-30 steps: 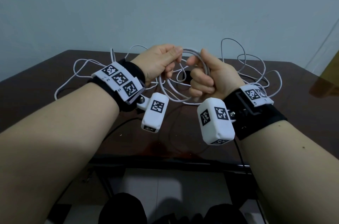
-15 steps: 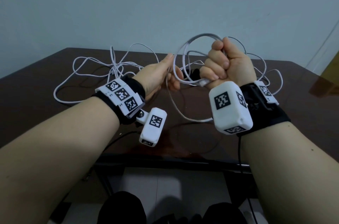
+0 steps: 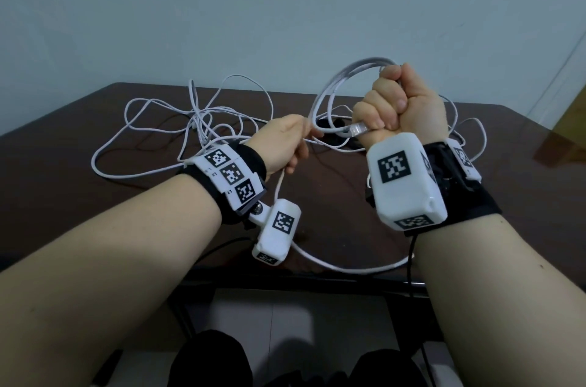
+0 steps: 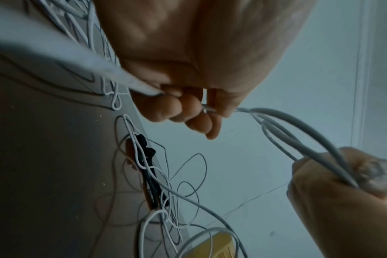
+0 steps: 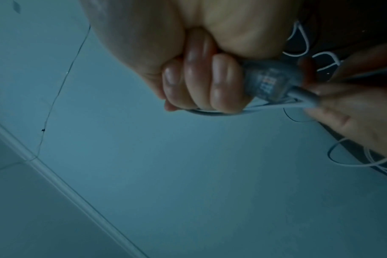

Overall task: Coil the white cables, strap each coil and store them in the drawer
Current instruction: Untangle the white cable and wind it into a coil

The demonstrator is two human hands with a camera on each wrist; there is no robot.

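My right hand (image 3: 390, 107) is raised in a fist around several loops of a white cable (image 3: 336, 79), and the cable's clear plug (image 3: 358, 129) sticks out below the fingers (image 5: 221, 82). The same plug (image 5: 274, 82) shows close up in the right wrist view. My left hand (image 3: 285, 145) sits lower and to the left, pinching a strand of that cable (image 4: 276, 118) between thumb and fingers (image 4: 188, 111). One slack loop (image 3: 342, 266) hangs down to the table's front edge. More white cables (image 3: 177, 120) lie tangled on the dark table (image 3: 79, 196).
Black straps (image 4: 148, 165) lie among the loose cables behind my hands. A yellow object (image 4: 219, 244) sits at the table's far right. A black cord (image 3: 410, 259) hangs from my right wrist camera. The wall rises just behind the table.
My right hand has lifted the cable loops up and to the right, away from the left hand. The left hand has sunk a little and lets the strand stretch between the hands.
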